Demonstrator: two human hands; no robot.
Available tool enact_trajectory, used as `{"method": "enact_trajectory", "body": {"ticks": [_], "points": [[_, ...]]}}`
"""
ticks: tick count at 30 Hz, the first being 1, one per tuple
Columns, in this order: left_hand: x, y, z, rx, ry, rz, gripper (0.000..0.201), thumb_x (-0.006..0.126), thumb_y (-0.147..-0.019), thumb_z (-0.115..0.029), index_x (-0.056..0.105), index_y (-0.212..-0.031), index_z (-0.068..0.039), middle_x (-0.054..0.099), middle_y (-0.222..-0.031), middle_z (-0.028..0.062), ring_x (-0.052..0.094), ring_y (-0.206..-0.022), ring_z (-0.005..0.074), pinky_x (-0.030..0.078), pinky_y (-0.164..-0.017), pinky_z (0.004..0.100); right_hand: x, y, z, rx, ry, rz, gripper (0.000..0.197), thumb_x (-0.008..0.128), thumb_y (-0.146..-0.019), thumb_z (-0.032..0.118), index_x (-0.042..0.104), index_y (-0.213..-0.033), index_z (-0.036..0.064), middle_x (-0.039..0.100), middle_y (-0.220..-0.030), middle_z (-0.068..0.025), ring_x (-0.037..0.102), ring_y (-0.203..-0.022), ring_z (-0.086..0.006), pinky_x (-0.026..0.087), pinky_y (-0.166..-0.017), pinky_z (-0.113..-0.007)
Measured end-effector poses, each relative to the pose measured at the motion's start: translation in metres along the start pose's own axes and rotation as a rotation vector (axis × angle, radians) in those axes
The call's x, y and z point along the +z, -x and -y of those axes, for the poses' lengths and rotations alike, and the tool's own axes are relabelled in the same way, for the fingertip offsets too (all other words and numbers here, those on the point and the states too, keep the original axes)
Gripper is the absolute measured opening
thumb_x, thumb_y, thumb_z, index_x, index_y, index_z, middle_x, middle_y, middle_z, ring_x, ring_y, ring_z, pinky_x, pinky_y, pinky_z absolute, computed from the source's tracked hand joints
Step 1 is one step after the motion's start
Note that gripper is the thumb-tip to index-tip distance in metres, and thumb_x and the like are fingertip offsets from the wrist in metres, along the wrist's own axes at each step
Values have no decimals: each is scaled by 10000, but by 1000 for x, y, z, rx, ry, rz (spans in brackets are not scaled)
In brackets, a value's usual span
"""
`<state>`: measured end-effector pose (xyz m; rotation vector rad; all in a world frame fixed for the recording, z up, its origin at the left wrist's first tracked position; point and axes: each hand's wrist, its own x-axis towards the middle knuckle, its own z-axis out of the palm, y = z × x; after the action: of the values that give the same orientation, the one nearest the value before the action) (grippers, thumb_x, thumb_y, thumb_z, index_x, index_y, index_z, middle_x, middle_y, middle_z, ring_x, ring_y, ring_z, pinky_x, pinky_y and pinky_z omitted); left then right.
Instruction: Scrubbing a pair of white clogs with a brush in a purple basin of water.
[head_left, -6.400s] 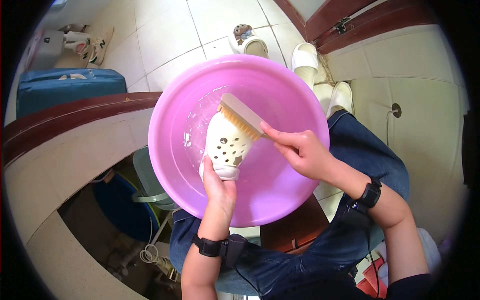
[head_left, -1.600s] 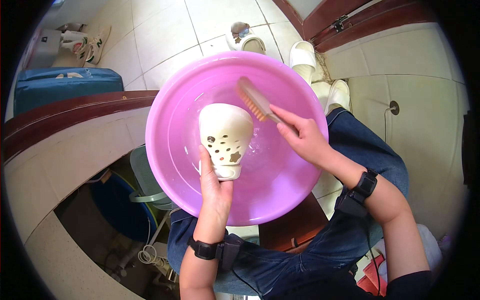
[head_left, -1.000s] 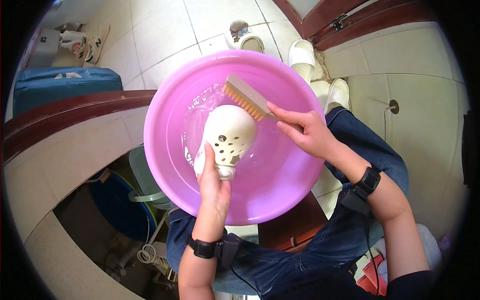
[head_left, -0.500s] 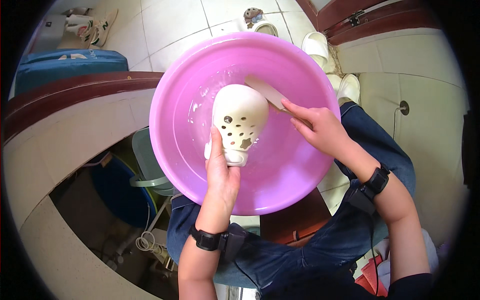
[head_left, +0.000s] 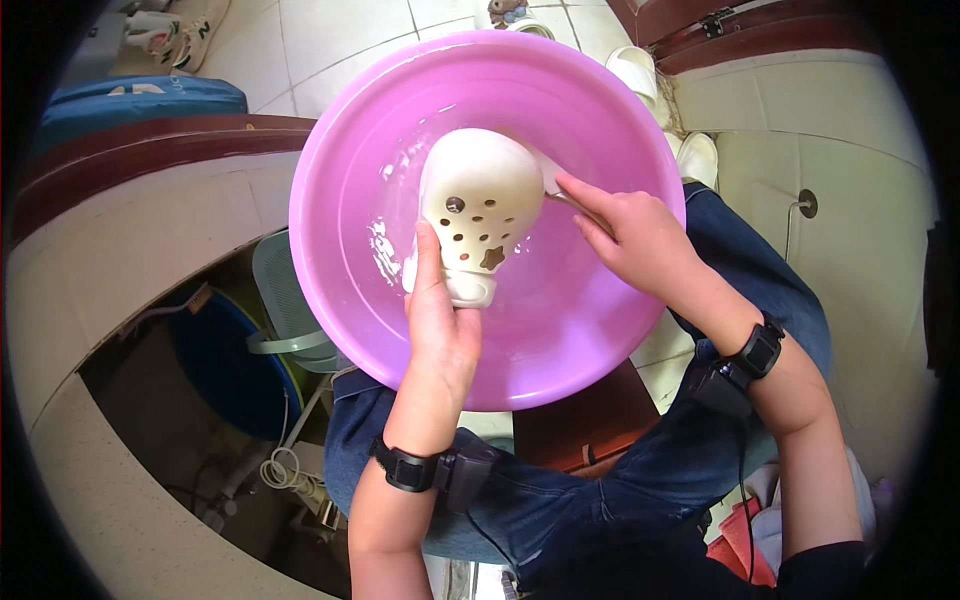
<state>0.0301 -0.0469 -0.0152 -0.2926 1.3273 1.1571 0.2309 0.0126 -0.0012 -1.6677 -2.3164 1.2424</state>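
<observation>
A cream-white clog (head_left: 480, 190) with round holes and a couple of dark charms is held above the water in a large pink-purple basin (head_left: 590, 330). Its toe points away from me. My left hand (head_left: 445, 320) grips it by the heel end, thumb along its left side. In my right hand (head_left: 635, 235) is the handle of a light-coloured brush (head_left: 553, 178), index finger stretched along it. The brush's far end is hidden behind the clog's right edge, against its side or underside; its bristles do not show.
Between my knees, a dark brown wooden piece (head_left: 580, 420) lies under the basin. White shoes (head_left: 697, 160) stand on the tiles beyond my right knee. Left are a blue bag (head_left: 150, 105), a green-grey plastic basket (head_left: 285, 285) and an open cabinet with pipes.
The brush has moved from beside the clog's toe to partly behind its right edge. Basin, clog and both hands sit slightly higher in the picture.
</observation>
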Motion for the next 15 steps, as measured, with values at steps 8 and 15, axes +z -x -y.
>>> {"method": "enact_trajectory", "body": {"ticks": [8,15], "points": [[-3,4,-5,18,29,-12,506,535,-914,-423,472,-1261,-60,553,-1222,84,526,-1139,222,416,-981,390,4,-5,11,17,55,7,440,555,-843,92,509,-1278,127,637,-818,-191,608,-724,-359,476,-665,-424],[-16,4,-10,19,47,10,503,550,-908,-412,472,-1263,-63,553,-1222,88,525,-1138,228,409,-991,392,14,-10,12,-27,112,-17,427,553,-844,95,515,-1268,128,629,-776,-194,603,-693,-363,474,-646,-441]]}}
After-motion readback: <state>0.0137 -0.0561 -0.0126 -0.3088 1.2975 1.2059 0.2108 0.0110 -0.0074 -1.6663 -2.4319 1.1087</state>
